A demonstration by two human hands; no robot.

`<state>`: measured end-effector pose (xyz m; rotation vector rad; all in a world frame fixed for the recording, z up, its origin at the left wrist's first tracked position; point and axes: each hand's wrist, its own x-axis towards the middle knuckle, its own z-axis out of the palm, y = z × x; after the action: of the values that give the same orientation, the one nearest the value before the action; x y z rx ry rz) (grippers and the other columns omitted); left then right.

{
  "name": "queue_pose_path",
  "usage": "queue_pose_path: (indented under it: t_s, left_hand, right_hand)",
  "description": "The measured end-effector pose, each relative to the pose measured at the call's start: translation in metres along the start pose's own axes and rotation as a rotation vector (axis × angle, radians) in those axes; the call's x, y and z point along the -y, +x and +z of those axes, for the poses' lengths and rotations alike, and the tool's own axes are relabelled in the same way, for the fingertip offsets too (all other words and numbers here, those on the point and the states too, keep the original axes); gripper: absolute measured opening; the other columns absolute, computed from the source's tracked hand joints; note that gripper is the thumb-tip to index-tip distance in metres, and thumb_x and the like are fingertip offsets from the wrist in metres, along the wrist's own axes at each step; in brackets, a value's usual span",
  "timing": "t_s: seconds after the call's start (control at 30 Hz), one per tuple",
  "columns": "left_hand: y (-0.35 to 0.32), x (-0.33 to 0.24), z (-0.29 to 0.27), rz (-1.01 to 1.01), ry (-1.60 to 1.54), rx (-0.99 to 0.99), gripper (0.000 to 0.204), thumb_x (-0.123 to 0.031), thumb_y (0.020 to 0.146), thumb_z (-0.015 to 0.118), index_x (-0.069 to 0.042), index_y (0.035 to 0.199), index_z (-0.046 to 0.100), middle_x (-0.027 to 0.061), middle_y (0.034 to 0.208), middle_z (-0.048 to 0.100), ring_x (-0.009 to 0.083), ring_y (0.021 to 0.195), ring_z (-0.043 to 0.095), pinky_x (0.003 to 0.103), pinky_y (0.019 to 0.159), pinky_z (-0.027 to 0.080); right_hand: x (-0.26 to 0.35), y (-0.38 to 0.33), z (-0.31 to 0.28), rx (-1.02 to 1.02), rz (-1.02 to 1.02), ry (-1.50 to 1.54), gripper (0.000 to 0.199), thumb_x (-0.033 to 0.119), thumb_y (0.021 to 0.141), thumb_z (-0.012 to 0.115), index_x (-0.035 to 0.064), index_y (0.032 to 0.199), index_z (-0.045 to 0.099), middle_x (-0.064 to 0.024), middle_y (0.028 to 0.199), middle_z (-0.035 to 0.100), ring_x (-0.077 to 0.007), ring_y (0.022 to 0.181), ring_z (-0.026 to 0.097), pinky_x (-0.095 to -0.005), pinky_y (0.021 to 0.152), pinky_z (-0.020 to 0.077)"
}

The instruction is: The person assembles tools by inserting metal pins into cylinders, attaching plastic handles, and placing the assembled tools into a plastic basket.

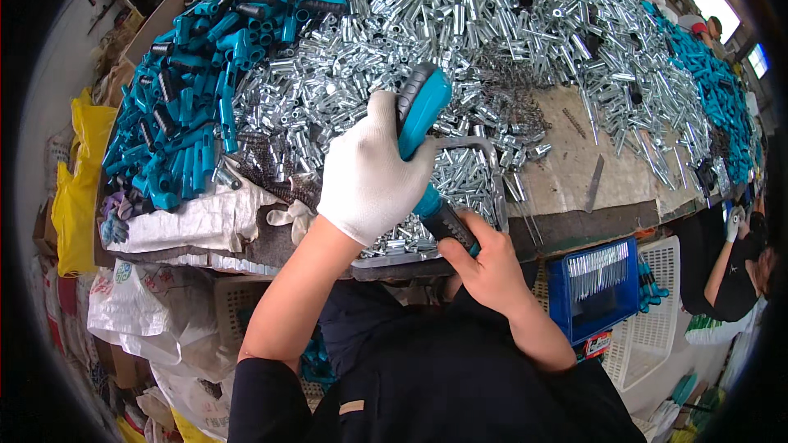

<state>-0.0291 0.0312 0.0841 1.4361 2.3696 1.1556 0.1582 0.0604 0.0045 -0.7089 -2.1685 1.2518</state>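
Main risk: slip. Left hand (pixel 373 180), gloved, is wrapped round the teal-and-black handle (pixel 423 111); bare right hand (pixel 492 271) grips its lower black end. Glove hides the middle: can't tell if one piece or two. Handle sits over the near side of the metal heap (pixel 460 16); smooth knit could let it drop in. A knock could spill loose parts off the counter (pixel 620 217). Teal handle pile (pixel 185 107) left of heap, cloth (pixel 566 180) right. Blue bin (pixel 579 324) nearer than heap, right; co-worker (pixel 722 271) beyond that.
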Motion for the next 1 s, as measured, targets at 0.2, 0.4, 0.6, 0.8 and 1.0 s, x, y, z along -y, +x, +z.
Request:
queue_pose_path:
  t_s: [0.2,0.4,0.6,0.8,1.0]
  left_hand:
    - [-0.004,0.027,0.015,0.293,-0.766,-0.056,0.023,-0.002,0.072,0.067,-0.005,0.088,0.051,0.0028,0.077,0.056,0.011,0.066,0.053,0.028,0.06,0.045]
    - [-0.018,0.013,0.012,0.11,-1.553,0.054,0.021,-0.013,0.079,0.068,-0.006,0.079,0.049,0.0044,0.072,0.052,0.0093,0.062,0.048,0.025,0.053,0.04]
    - [0.004,-0.006,-0.012,-0.207,-0.058,-0.11,0.031,-0.027,0.075,0.072,0.001,0.082,0.062,0.018,0.069,0.066,0.0309,0.067,0.068,0.038,0.066,0.052]
    - [0.008,0.011,-0.003,-0.162,0.295,-0.029,0.042,-0.036,0.074,0.074,0.002,0.086,0.062,0.0193,0.068,0.064,0.0346,0.067,0.067,0.039,0.065,0.051]
    - [0.001,0.016,-0.004,-0.11,-0.106,-0.048,0.033,-0.023,0.078,0.071,0.004,0.095,0.064,0.0051,0.068,0.061,0.0115,0.06,0.053,0.029,0.057,0.045]
  right_hand:
    - [0.019,-0.006,-0.005,0.604,0.661,1.2,0.064,0.057,0.093,0.05,0.001,0.123,0.052,0.0018,0.061,0.046,-0.0023,0.04,0.039,-0.0183,0.035,0.03]
    - [0.028,-0.005,0.0,0.885,0.502,1.49,0.081,0.062,0.09,0.049,-0.0104,0.126,0.045,-0.0025,0.063,0.052,-0.0056,0.038,0.043,-0.0195,0.034,0.0322]
    - [0.016,0.019,0.001,0.081,0.035,0.023,0.044,0.04,0.094,0.059,-0.0006,0.111,0.056,-0.0145,0.074,0.066,-0.0324,0.068,0.068,-0.0388,0.058,0.049]
    - [0.007,0.016,0.02,0.032,0.077,-0.091,0.044,0.04,0.093,0.06,0.0002,0.11,0.058,-0.0204,0.08,0.066,-0.0355,0.075,0.068,-0.0399,0.063,0.0489]
    - [0.016,0.02,0.007,0.295,0.298,0.295,0.047,0.043,0.094,0.058,-0.0026,0.106,0.06,-0.0207,0.077,0.063,-0.0294,0.074,0.065,-0.0396,0.067,0.0472]
